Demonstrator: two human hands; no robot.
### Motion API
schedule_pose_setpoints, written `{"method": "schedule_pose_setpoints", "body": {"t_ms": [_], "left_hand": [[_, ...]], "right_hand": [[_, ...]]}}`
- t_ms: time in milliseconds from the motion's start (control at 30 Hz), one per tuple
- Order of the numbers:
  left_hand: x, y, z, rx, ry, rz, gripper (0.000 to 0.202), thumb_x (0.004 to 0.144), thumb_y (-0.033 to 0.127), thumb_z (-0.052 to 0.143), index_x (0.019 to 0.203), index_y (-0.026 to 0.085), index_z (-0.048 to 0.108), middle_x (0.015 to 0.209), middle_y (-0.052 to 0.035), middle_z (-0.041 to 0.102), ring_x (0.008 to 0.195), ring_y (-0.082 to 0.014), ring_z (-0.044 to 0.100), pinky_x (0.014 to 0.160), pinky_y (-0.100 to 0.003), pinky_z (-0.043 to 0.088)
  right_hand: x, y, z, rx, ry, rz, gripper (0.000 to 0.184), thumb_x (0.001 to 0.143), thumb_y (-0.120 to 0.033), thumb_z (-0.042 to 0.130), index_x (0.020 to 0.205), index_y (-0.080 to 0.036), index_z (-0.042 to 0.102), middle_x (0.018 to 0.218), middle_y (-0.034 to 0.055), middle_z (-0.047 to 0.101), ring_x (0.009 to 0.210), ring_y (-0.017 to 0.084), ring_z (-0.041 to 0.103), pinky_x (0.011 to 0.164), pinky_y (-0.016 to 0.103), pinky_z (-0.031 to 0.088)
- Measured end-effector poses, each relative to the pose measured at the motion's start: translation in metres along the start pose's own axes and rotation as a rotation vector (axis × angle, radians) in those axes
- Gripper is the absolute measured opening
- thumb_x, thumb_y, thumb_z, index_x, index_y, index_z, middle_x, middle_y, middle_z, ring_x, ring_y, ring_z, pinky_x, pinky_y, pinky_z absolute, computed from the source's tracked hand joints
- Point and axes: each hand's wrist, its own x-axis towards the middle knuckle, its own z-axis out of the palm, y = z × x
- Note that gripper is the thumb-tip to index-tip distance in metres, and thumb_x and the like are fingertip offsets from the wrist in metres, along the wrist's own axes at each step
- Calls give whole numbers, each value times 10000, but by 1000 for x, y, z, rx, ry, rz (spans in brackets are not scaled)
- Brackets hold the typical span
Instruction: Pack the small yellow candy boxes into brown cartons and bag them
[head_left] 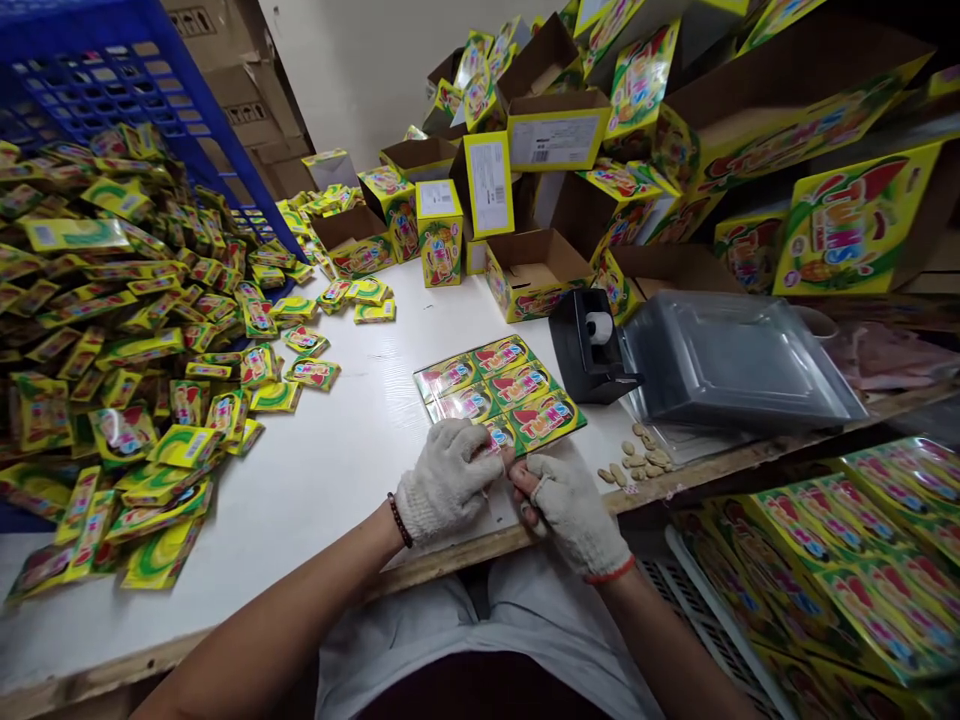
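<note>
A flat, shiny block of several yellow-green candy packs (514, 385) lies on the white table in front of me, set side by side in rows. My left hand (450, 475), in a white knitted glove with a bead bracelet at the wrist, is closed over the block's near left corner. At the near edge, my right hand (566, 510), gloved with bare fingertips, has its fingers curled in a pinch close to the left fingertips. Whatever sits between the right fingers is hidden or too small to make out.
Loose candy packs (150, 300) spill from a blue crate (127, 60) at left. Open printed boxes (536, 265) pile up behind. A black tape dispenser (589, 350), clear plastic trays (735, 350) and peanuts (645, 455) lie right. Wrapped blocks (847, 560) fill a crate below right.
</note>
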Motion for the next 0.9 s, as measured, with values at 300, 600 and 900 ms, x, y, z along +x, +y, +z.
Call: {"method": "schedule_pose_setpoints", "body": {"t_ms": [300, 600, 900], "left_hand": [[15, 21, 10, 121, 36, -215, 128, 898, 298, 613, 832, 213, 682, 908, -70, 622, 841, -230, 510, 729, -386, 398], [46, -25, -18, -6, -48, -362, 208, 823, 357, 650, 945, 194, 694, 1088, -95, 617, 974, -264, 577, 866, -430, 471], [-10, -59, -5, -86, 166, -578, 275, 922, 214, 534, 1133, 179, 707, 1287, -131, 581, 1064, -219, 616, 957, -407, 540]], "right_hand": [[8, 3, -12, -139, -56, 209, 175, 732, -361, 656, 717, -198, 594, 455, -37, 595, 330, 98, 503, 348, 172, 378], [16, -9, -25, -26, 161, 147, 306, 889, -459, 572, 731, -202, 523, 593, -6, 636, 340, 91, 494, 291, 193, 360], [70, -31, -38, -344, 417, -384, 288, 795, -295, 655, 1068, -204, 648, 933, 64, 662, 799, 198, 650, 743, 341, 577]]}}
